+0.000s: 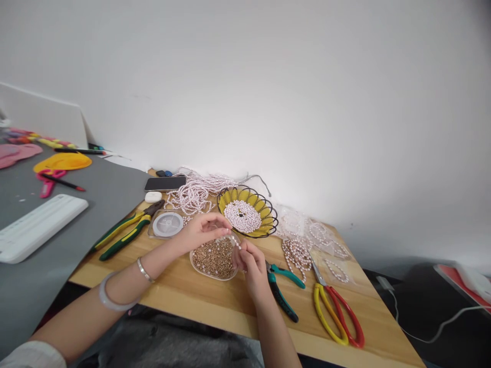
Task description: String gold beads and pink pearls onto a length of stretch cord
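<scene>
My left hand [203, 231] pinches one end of a short strand of pale pink beads [235, 240]. Fingers of my right hand [252, 263] are closed on the strand's other end. Both hands hover over a clear tub [210, 276] filled with small gold beads [215, 258], with a few pale ones mixed in. Just behind the hands stands a yellow basket with black wire loops [268, 208], holding a heap of pale pink beads [242, 215]. The thread itself is too fine to make out.
Green-handled pliers [286, 291] and red-yellow scissors [333, 306] lie to the right, larger pliers [126, 230] to the left. A spool in a case [168, 225], phone [164, 183] and bead strands [192, 197] lie behind. Bagged strands [322, 235] sit at the right.
</scene>
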The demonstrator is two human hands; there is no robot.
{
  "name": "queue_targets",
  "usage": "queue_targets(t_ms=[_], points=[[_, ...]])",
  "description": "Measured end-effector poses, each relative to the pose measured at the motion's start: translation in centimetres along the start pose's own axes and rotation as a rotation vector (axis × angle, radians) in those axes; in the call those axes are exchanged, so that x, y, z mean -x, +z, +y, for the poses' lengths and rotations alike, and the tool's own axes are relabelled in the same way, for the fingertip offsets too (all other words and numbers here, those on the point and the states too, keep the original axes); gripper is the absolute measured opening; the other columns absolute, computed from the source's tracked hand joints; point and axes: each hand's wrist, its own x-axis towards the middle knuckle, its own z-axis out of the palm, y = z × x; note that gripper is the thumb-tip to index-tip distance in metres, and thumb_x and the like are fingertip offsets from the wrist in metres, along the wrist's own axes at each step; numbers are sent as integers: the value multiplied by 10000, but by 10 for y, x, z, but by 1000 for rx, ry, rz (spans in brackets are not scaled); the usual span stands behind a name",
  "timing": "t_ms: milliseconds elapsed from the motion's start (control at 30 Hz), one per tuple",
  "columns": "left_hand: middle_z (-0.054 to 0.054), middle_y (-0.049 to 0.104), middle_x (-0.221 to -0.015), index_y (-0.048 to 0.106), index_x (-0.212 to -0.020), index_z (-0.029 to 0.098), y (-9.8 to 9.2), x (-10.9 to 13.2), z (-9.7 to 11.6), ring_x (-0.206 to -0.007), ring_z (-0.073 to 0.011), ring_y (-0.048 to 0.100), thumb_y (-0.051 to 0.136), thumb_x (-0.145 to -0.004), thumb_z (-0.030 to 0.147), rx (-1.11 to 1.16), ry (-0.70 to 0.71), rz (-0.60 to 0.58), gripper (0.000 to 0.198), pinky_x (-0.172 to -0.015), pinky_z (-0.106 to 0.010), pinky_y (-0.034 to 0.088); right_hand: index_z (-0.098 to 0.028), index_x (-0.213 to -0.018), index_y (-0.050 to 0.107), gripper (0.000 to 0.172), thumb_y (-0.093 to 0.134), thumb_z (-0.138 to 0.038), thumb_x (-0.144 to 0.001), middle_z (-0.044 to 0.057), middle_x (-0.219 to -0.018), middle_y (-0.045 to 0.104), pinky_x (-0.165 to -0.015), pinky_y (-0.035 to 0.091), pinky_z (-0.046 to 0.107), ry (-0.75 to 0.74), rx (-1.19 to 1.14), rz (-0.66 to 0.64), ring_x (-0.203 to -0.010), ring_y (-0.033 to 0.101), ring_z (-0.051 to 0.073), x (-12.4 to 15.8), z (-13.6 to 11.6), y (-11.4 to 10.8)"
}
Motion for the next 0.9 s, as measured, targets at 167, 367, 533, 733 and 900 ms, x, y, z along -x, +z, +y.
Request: queue_targets(t_ms=[167,367,533,733,900], points=[[-45,742,-908,734,-927,161,0,0,-1,-836,-151,680,734,-870,280,-3,-3,-12,131,-766,-265,542,-244,-602,421,394,589,-389,-928,-68,-528,344,-533,279,294,-6,-30,-10,-508,358,147,0,1,0],[-33,719,-857,716,-884,153,0,-1,-1,-764,-134,651,761,-842,283,10,1,9,144,-682,-239,515,-243,-604,424,400,590,-409,-928,-64,-529,356,-542,297,295,-14,-16,5,-520,371,151,-1,0,0],[-51,741,-897,720,-903,158,1,-1,2,-829,-153,683,757,-844,262,4,4,11,125,-737,-261,543,-242,-604,428,408,584,-423,-935,-62,-530,356,-546,297,296,-23,-8,1,-526,383,153,0,2,-1],[-43,747,-858,725,-870,158,1,-1,-1,-811,-161,693,781,-826,299,0,-6,33,159,-765,-284,556,-246,-607,429,406,592,-430,-930,-62,-529,355,-544,316,297,-16,4,6,-527,392,158,0,1,0],[-47,753,-861,734,-868,158,0,-2,-3,-793,-158,686,788,-818,307,-16,5,52,165,-735,-272,549,-244,-599,420,419,596,-435,-927,-62,-526,356,-537,308,293,-23,-8,4,-524,384,154,-1,0,0]])
